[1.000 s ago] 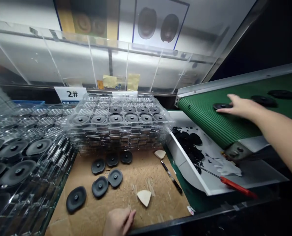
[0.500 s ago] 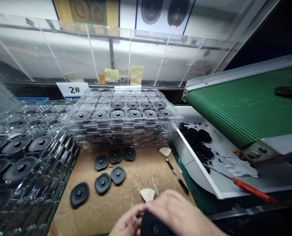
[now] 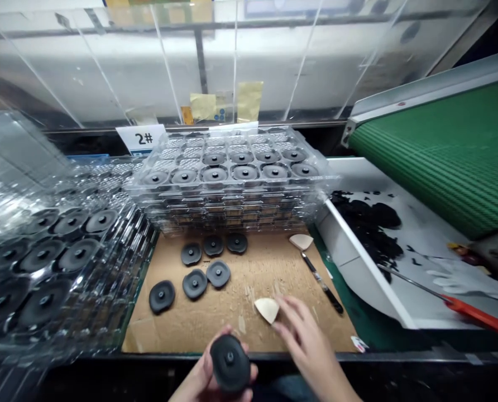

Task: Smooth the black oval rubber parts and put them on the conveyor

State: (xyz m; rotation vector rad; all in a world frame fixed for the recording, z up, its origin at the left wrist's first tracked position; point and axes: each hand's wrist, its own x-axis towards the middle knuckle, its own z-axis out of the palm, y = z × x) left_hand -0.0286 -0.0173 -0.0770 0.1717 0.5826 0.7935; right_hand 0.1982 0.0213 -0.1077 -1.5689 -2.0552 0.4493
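Left hand (image 3: 199,377) clamped on a black disc (image 3: 228,371); should the rim hold slacken, I judge it could slip. The disc sits between thumb and fingers. Right hand (image 3: 306,338): thumb and fingers apart, white wedge (image 3: 267,309) at its ten o'clock; contact I cannot confirm. Loose discs (image 3: 195,284) lie beyond, at eleven.

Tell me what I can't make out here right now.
All in the head view:
Back of the disc: turned away, toward the left hand.
Whether the right hand grips the wedge: contact edge covered.
End of the red handle: cut off by the right edge.
Print below 2# on the sign: too small.
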